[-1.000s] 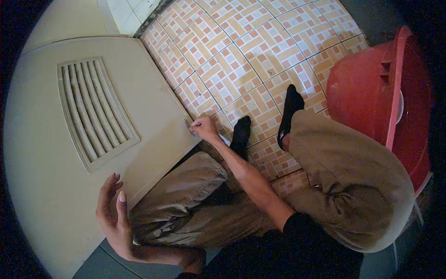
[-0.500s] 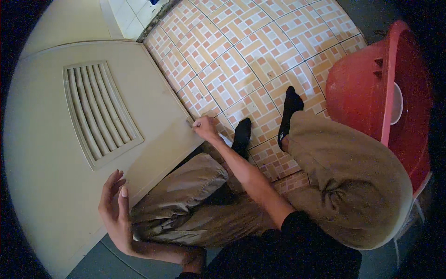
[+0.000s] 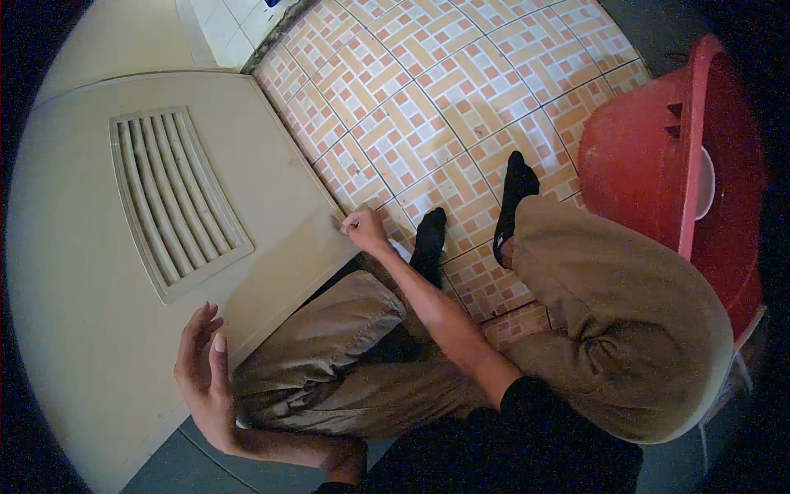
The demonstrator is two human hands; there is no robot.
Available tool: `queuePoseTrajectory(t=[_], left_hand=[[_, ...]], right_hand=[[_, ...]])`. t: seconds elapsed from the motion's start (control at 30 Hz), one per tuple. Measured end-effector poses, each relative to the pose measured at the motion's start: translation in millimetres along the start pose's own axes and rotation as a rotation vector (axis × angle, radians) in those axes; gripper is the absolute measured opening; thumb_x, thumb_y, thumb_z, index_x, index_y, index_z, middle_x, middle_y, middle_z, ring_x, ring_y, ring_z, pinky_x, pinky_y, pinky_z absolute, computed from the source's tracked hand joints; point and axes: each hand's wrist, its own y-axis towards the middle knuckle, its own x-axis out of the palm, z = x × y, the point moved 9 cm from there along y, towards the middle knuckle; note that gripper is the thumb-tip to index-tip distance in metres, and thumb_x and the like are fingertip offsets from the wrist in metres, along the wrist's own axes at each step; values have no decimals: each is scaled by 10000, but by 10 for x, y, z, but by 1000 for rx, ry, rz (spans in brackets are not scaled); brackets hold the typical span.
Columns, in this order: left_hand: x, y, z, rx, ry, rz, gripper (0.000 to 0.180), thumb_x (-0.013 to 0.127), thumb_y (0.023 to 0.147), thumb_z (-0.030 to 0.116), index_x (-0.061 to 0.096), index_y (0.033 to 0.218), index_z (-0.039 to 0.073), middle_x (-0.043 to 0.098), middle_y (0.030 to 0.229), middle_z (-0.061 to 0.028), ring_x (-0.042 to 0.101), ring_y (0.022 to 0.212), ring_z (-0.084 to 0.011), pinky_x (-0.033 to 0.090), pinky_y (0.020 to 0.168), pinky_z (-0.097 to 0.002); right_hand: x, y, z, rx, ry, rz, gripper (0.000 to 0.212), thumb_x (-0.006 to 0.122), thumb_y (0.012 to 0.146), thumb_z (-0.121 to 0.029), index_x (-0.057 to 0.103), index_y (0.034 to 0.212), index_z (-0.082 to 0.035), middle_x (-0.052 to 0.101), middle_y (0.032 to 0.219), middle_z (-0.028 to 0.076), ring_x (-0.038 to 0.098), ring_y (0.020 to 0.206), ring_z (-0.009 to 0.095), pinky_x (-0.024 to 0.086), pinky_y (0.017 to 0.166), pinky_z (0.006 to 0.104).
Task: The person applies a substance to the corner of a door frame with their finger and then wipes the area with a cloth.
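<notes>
A cream door [image 3: 271,165] with a slatted vent [image 3: 177,202] fills the left side. At its lower right corner my right hand [image 3: 363,228] is closed, knuckles up, right against the edge. A small greyish patch shows between the fingers and the door; what the hand grips, if anything, is too small to make out. Near the door's lower edge my left hand [image 3: 202,370] is raised, holding nothing, its fingers loosely bent and the thumb apart. Whether it touches the door surface I cannot tell. A bit of something white [image 3: 401,249] peeks out beside my right wrist.
Patterned tiles cover the floor [image 3: 444,90] beyond the door. My feet in black socks [image 3: 517,185] rest on them, with my brown-trousered knees [image 3: 625,305] bent wide. At the right stands a large red tub [image 3: 634,140] with a white round object [image 3: 705,185] inside.
Almost nothing differs. My right hand has shifted very slightly at the door's edge, and the left stays where it was.
</notes>
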Motion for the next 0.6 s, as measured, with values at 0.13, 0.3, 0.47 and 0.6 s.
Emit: queuePoseTrajectory(t=[0.13, 0.3, 0.47, 0.6], left_hand=[[-42, -21, 22, -9, 50, 12, 427, 606, 1002, 188, 583, 1365, -37, 648, 1313, -164, 619, 1180, -235, 444, 1054, -375], [12, 17, 10, -10, 2, 7, 415, 607, 1006, 189, 592, 1351, -41, 657, 1296, -164, 620, 1176, -234, 446, 1047, -370], [-35, -12, 9, -17, 38, 28, 409, 603, 1006, 182, 594, 1347, -43, 658, 1293, -170, 623, 1167, -235, 444, 1051, -374], [-8, 2, 22, 2, -7, 8, 407, 595, 1003, 167, 591, 1349, -47, 655, 1298, -178, 623, 1167, -243, 438, 1061, -378]], right_hand=[[24, 23, -20, -31, -57, 88, 60, 721, 725, -58, 744, 714, -5, 706, 659, 122, 697, 618, 214, 538, 602, 350], [-13, 63, 249, 31, -111, 69, 60, 742, 700, -73, 745, 696, -12, 705, 659, 125, 695, 616, 232, 541, 610, 363], [19, -2, 138, 139, -27, 46, 72, 756, 734, -111, 780, 755, -46, 727, 695, 128, 705, 640, 219, 555, 651, 355], [-97, 7, 31, 73, -45, 47, 105, 758, 754, -143, 791, 794, -52, 739, 722, 131, 716, 659, 222, 564, 669, 359]])
